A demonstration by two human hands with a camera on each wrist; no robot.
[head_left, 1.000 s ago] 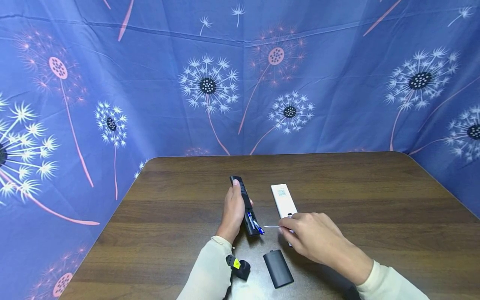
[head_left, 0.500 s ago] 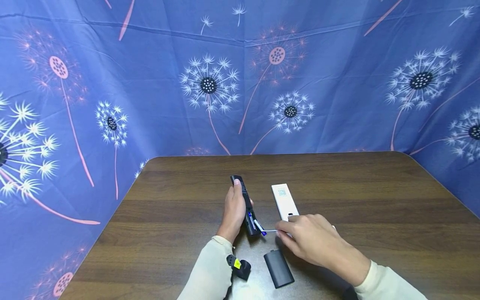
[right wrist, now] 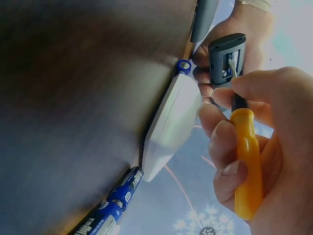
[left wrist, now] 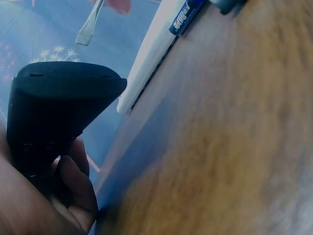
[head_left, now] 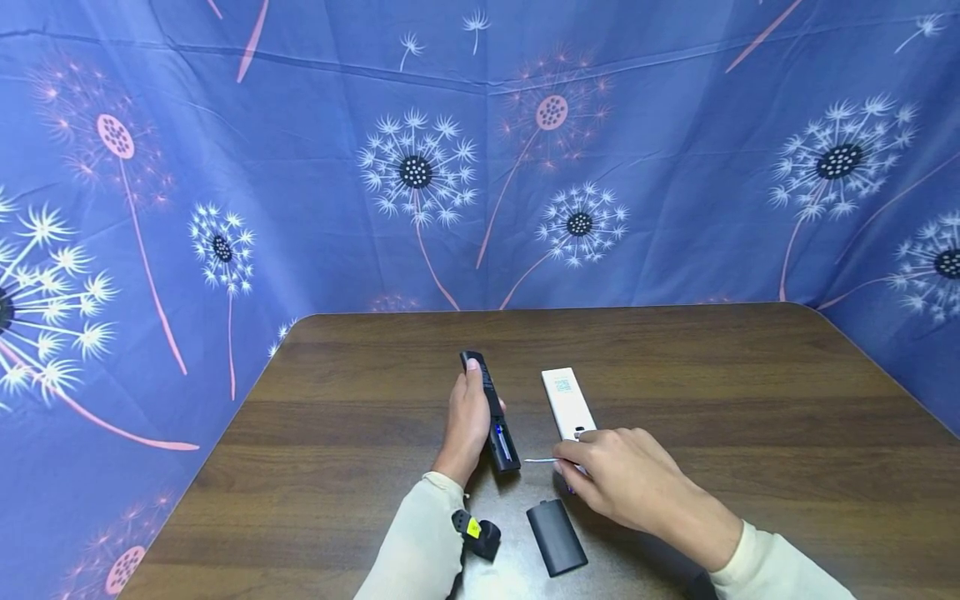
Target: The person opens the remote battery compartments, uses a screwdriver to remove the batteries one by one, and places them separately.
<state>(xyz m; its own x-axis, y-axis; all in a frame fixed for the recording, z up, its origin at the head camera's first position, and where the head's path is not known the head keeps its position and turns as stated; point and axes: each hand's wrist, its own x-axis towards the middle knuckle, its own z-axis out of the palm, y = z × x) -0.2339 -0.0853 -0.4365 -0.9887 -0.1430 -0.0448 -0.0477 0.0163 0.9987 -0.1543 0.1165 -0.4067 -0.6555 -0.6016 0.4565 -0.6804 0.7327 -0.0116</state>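
My left hand (head_left: pixel 467 421) grips a black remote control (head_left: pixel 491 392), its battery compartment uncovered. One blue battery (head_left: pixel 503 442) lies in that compartment. My right hand (head_left: pixel 633 479) holds a flat-blade screwdriver by its yellow handle (right wrist: pixel 248 161). The screwdriver's metal blade (left wrist: pixel 89 30) points at the remote, a small distance from its lower end. A white remote control (head_left: pixel 567 400) lies on the table, partly behind my right hand. Next to it, the right wrist view shows a blue battery (right wrist: pixel 184 66) at one end and more blue batteries (right wrist: pixel 128 185) at the other.
The black battery cover (head_left: pixel 557 537) lies on the wooden table (head_left: pixel 337 400), near the front. A black wrist strap with a yellow label (head_left: pixel 474 527) sits at my left cuff. A blue dandelion-print cloth (head_left: pixel 315 167) hangs behind the table.
The screwdriver blade went left into the compartment, then drew back right. One battery that jutted from the remote has left it, and a blue battery end now shows below my right fingers.
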